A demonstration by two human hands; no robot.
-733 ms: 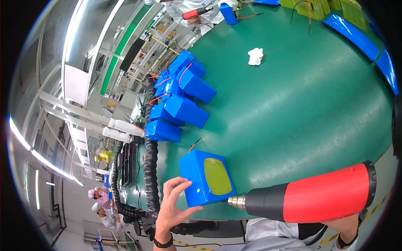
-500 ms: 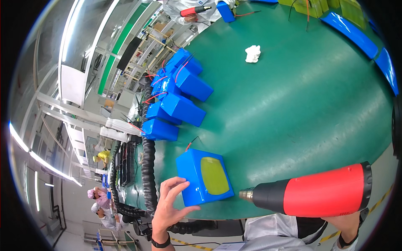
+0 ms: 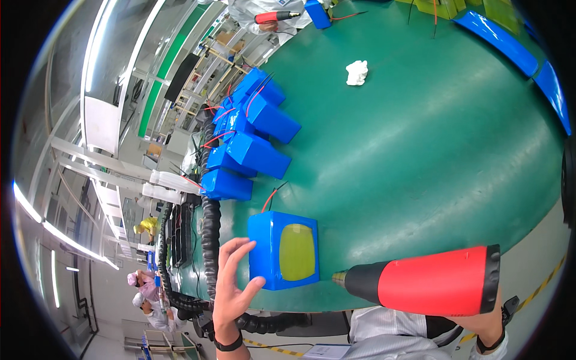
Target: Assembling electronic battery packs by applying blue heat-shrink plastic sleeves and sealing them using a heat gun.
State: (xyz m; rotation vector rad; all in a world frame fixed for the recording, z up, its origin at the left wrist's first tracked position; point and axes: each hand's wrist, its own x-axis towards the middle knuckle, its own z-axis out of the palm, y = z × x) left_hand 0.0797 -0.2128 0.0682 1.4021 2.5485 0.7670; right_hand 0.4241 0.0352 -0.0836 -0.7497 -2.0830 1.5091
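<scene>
A blue shrink-wrapped battery pack (image 3: 261,252) stands near the table's front edge, with a yellow-green oval opening on its side and red and black wires rising from its back. My left hand (image 3: 233,288) is at its left side, thumb and fingers spread; the fingertips are at the blue wrap, and whether they press on it I cannot tell. My right hand (image 3: 485,324) holds a red and black heat gun (image 3: 429,282), mostly hiding my fingers. Its metal nozzle points left at the pack's lower right side, a short gap away.
Several wired blue packs (image 3: 258,153) cluster at the table's left edge beside a black corrugated hose (image 3: 211,240). A crumpled white wad (image 3: 357,72) lies on the green table (image 3: 384,168). Blue sleeves (image 3: 498,42) lie far right. Across the table, a person holds another heat gun (image 3: 276,17).
The pack has turned slightly and shifted left. My left hand has moved a little left with its fingers spread, and the heat gun has come left and slightly down.
</scene>
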